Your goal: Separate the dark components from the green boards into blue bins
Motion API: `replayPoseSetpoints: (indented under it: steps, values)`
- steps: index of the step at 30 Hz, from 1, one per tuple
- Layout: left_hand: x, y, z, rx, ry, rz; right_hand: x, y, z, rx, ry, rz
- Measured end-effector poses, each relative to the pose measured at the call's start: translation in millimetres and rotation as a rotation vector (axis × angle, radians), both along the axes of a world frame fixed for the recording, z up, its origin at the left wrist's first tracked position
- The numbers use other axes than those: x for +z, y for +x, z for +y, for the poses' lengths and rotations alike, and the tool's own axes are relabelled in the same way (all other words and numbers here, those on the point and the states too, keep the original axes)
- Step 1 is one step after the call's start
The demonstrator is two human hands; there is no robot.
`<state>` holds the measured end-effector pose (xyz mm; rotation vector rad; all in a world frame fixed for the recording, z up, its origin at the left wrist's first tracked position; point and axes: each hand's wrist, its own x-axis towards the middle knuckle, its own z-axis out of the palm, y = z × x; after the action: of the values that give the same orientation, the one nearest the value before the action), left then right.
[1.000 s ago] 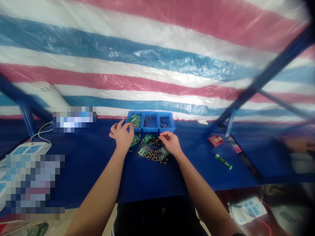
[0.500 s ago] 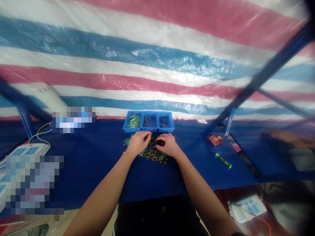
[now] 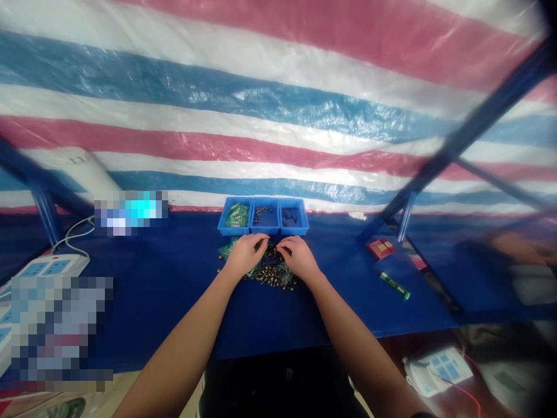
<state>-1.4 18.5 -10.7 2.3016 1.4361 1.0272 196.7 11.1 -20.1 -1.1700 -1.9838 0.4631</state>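
Left hand (image 3: 246, 255) and right hand (image 3: 299, 256), grips unclear, flank one parts heap (image 3: 273, 276) near three blue bins (image 3: 265, 230).

Left hand (image 3: 248, 253): bare, fingers and thumb uncovered.
Right hand (image 3: 299, 254): bare likewise.
Forearms (image 3: 185, 328): both uncovered, smooth, widening toward the elbow.
Dark edge (image 3: 422, 414): crosses the right arm low in view; sleeve or band, cannot tell.
Garment (image 3: 261, 386): black, plain-looking.
Stripe (image 3: 201, 397): white, narrow, along the garment's left side.
Mark (image 3: 289, 373): small, greyish, blurred, on the garment's front.
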Motion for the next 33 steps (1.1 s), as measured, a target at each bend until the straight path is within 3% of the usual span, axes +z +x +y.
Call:
replayPoseSetpoints:
  steps: [5,12,18,26,33]
  values:
    - [6.3,2.9,-5.7,-0.074,-0.051,-0.073,6.9,-2.7,-3.5,-0.084,-0.191,0.365]
    - [9.5,8.2,-10.0,-0.129,-0.035,-0.103,9.8,-8.7,-3.7,-0.021,-0.431,0.725]
    - [14.5,10.9,-13.3,-0.176,-0.024,-0.091,8.3,-8.1,-3.8,0.004,-0.459,0.745]
    - [5.5,9.7,-9.8,-0.136,-0.029,-0.133,6.1,-5.6,-3.0,0.07,-0.445,0.662]
    - [8.3,8.6,-9.4,-0.163,0.023,-0.138,4.4,-3.4,-1.5,0.035,-0.43,0.678]
